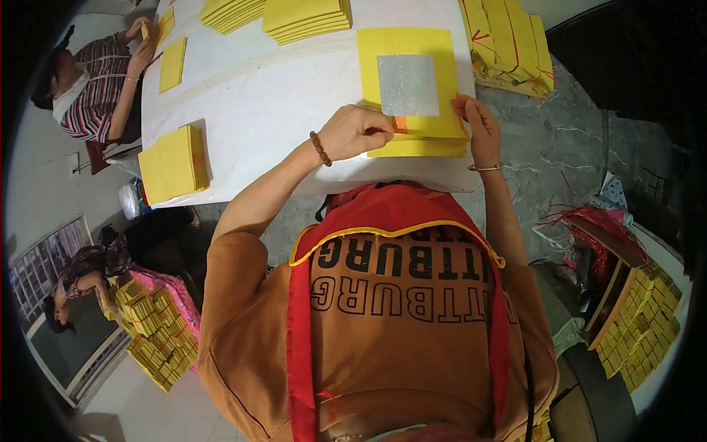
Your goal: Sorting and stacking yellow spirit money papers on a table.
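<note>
White table [272, 118]: carries yellow paper in several places. The yellow sheets [368, 81] lie flat at its right, near the near edge, directly before the worker; a lower layer shows at the near end. Yellow stacks [307, 22] stand at the far side; another yellow stack [171, 166] sits at the near left corner. Silver square [407, 85]: on the top sheet, about mid-width.

Left hand [359, 132]: fingers curled in, thumb and forefinger together over an orange patch [400, 124]; anything pinched cannot be told. Right hand [482, 129]: fingers partly spread at the sheets' right edge; firm grip not confirmed.

Risk, in my judgement: uneven pull between the hands could skew or crease the top sheet; a push nearward could carry the sheets over the table edge.

Orientation: long axis near to far, far end leaning slightly left; no distinct front visible.
</note>
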